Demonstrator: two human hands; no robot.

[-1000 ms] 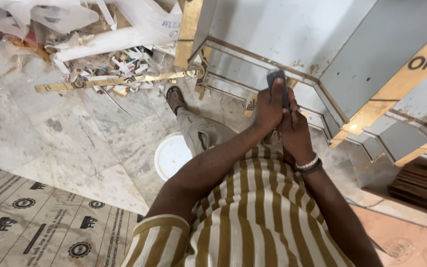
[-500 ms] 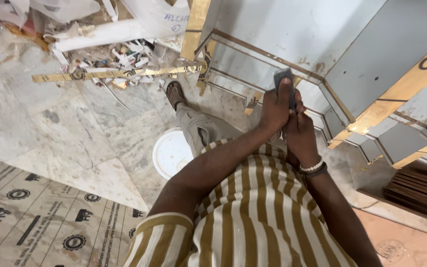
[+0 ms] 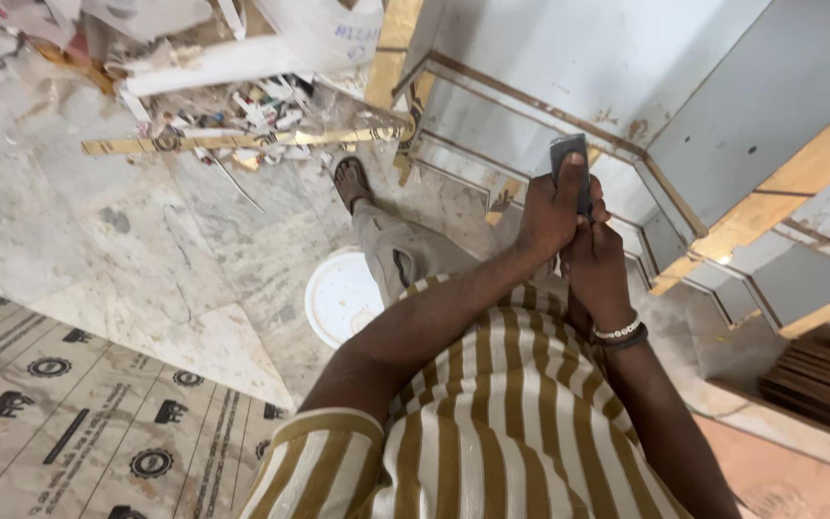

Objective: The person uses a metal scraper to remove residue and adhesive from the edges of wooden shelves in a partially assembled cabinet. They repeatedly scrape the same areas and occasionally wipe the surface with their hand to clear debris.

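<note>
As before, hands (image 3: pixel 569 226) around scraper (image 3: pixel 569 159).

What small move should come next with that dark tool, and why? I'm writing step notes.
Probably press the dark flat tool onto the grey panel ahead: both the left hand and right hand grip it upright, just short of the panel's lower edge.

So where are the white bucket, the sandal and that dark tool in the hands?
white bucket (image 3: pixel 338 298), head view, on its round white top.
sandal (image 3: pixel 352 183), head view, on the foot's strap.
dark tool (image 3: pixel 569 154), head view, on the flat end above the left hand (image 3: pixel 549 213).
</note>
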